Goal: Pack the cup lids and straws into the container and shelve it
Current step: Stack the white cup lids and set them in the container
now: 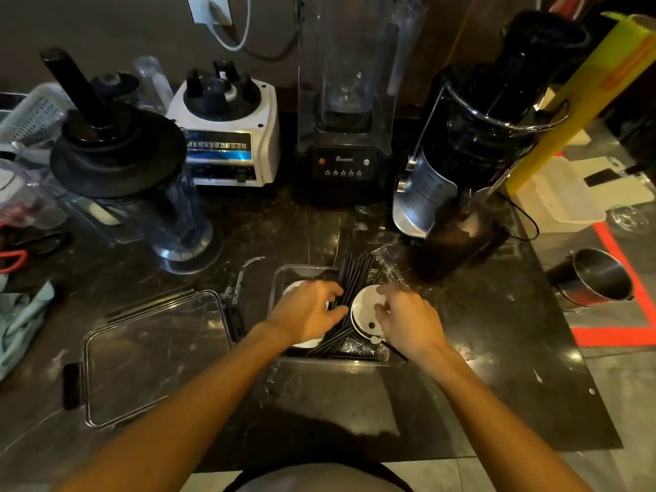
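Forearms: both reach forward from the bottom edge, over the dark marble counter (461,403).
Left hand (309,314): palm down inside the clear container (280,278), fingers curled loosely, fingertips on the black straws (355,271); whether it pinches any I cannot tell.
Right hand (408,317): palm down at the container's right side, fingers bent, tips touching the top of the right white cup lid (362,310).
Straws: a bundle lying diagonally in the container, between the two hands, far ends sticking out over the back rim.
Left cup lid (307,344): white, mostly hidden under the left hand, in the container's left half.
Container lid (152,356): clear, lying flat on the counter just left of the container.
Behind: blenders (340,161) and a juicer (472,154) along the wall.
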